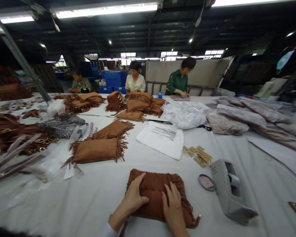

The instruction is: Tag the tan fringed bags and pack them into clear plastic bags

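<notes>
A brown fringed bag (pixel 151 205) lies flat on the white-covered table right before me, its fringe across the far side. My left hand (pixel 135 195) rests on the bag's left part, thumb and fingers spread apart. On the right part lies my right hand (pixel 173 202), its fingers stretched over the fringe and front. A strap end with a small metal piece (pixel 198 218) sticks out at the bag's lower right corner. Beyond the bag, to the left, are two more fringed bags, the nearer tan bag (pixel 96 150) and a farther one (pixel 113 129).
A grey tape dispenser (pixel 230 189) stands at right beside a small round dish (pixel 206 182). Paper tags (pixel 202 156) and a white cloth pouch (pixel 160 140) lie farther back. Straps (pixel 12 131) heap at left, plastic-wrapped goods (pixel 256 115) at right. Several people work across the table.
</notes>
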A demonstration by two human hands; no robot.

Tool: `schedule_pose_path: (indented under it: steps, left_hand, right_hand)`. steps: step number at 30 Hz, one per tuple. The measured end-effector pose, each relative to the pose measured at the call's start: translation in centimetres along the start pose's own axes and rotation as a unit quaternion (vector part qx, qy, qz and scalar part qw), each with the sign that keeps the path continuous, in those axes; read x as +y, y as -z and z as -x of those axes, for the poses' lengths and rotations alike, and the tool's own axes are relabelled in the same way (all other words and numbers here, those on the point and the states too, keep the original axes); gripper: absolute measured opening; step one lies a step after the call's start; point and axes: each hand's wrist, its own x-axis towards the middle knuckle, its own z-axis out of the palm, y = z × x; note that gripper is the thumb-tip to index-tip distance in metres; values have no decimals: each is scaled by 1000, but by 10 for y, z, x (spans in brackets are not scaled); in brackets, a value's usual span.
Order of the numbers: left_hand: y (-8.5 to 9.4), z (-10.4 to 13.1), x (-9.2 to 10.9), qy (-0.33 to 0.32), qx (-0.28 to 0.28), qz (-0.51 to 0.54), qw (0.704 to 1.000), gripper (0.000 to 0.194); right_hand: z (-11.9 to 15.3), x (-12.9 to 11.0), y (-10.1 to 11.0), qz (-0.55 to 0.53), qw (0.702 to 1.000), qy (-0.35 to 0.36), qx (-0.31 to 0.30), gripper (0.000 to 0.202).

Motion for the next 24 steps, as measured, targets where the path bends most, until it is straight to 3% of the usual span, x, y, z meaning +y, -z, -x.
schedule_pose_path:
  steps: [4,7,9,11,14,17,21,24]
  left_hand:
    - [-19,17,-3,-37,2,-45,998,77]
    - [-30,27,1,-62,-11,-21,998,65]
    - [-29,32,9,-62,-5,4,998,55]
    - [-23,35,17,-64,2,24,998,45]
    - [-8,36,23,-66,28,54,996,37]
    - [7,37,18,-48,87,78,992,36]
    - [27,48,-4,-27,151,27,988,36]
    - [41,72,-31,23,192,-24,981,40]
  right_hand:
    - [20,-33,-3,-59,991,109,-56,42]
    - [26,-43,19,-109,974,184,-79,47]
    - [23,-41,39,-112,972,197,-65,46]
    - [15,-32,58,-91,984,154,-18,42]
    - [-6,-12,77,-34,997,25,66,37]
    - [-22,9,73,25,997,-44,59,48]
    - [-15,16,49,73,995,10,-68,48]
    - [3,2,41,78,988,91,-98,43]
